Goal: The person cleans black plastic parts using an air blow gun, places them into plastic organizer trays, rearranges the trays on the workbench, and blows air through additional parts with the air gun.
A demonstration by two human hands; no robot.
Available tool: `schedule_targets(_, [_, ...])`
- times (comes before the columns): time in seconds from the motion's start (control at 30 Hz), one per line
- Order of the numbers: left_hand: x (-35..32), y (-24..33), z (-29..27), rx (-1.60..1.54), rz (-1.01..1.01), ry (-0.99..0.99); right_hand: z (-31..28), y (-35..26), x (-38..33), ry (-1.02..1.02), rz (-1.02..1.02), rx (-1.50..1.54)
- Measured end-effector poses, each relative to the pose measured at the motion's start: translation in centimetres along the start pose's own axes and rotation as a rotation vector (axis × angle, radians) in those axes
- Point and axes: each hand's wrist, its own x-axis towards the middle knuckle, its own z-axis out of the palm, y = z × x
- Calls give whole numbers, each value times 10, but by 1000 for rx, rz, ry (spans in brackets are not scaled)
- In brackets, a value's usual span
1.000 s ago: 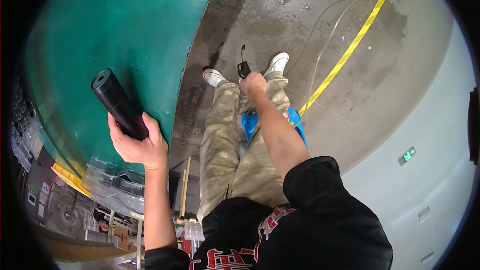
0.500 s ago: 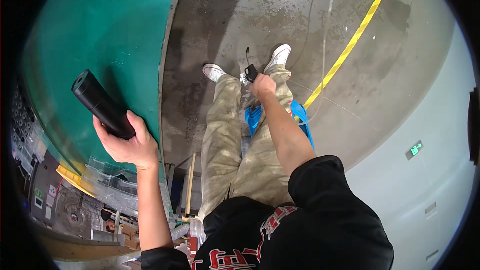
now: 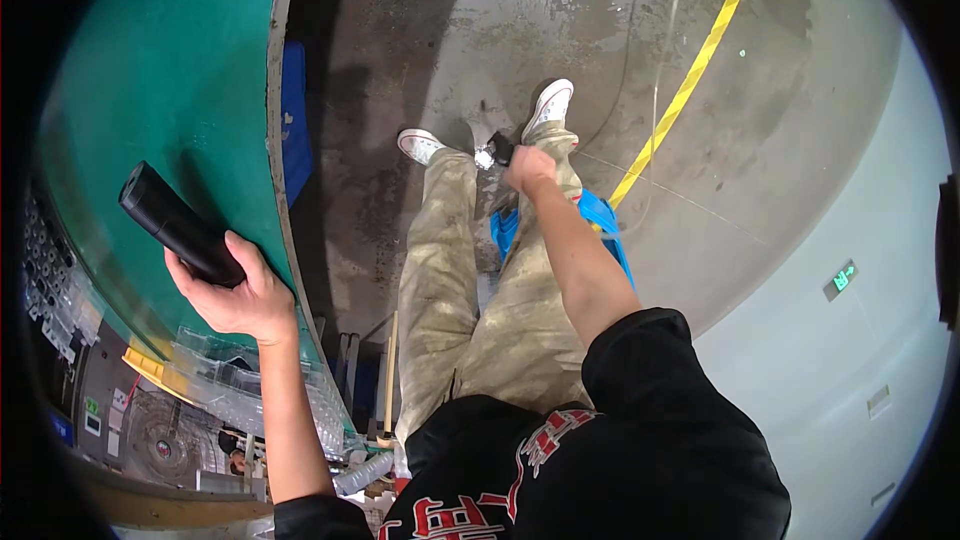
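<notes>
- Left hand: I log it as wrapped around the near end of a black cylinder, thumb on its right side, fingers on its left.
- The cylinder is tilted, its free end pointing far and left, over the green worktop. A shadow lies on that surface just to the right of it.
- Right hand: closed on a small black handheld tool, above the floor and near the right leg. The tool's front end is too blurred for me to make out.
- Writing: red characters with pale outlines run across the near part of the black shirt; I leave them untranscribed.
- Signage: a green sign with pale symbols is on the pale wall, at right.
- Floor, right: a yellow tape line with a thin hose curving beside and across it; wet patches at the far side.
- By the right leg: a blue object, partly hidden by the forearm.
- Near left: a yellow tray, clear plastic pieces and a round fan, its centre mark too small for me to read.
</notes>
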Motion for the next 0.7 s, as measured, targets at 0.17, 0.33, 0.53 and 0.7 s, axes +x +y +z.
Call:
schedule_targets(0.17, [1, -1, 0, -6, 27, 18, 0, -2, 0, 146, 363, 388])
schedule_targets(0.33, [0, -1, -1, 12, 18, 10, 6, 2, -2, 221, 408, 430])
schedule_targets(0.53, [1, 0, -1, -38, 0, 3, 5, 23, 5, 235, 468, 392])
schedule_targets(0.7, [0, -1, -1, -18, 2, 3, -12, 25, 12, 131, 251, 233])
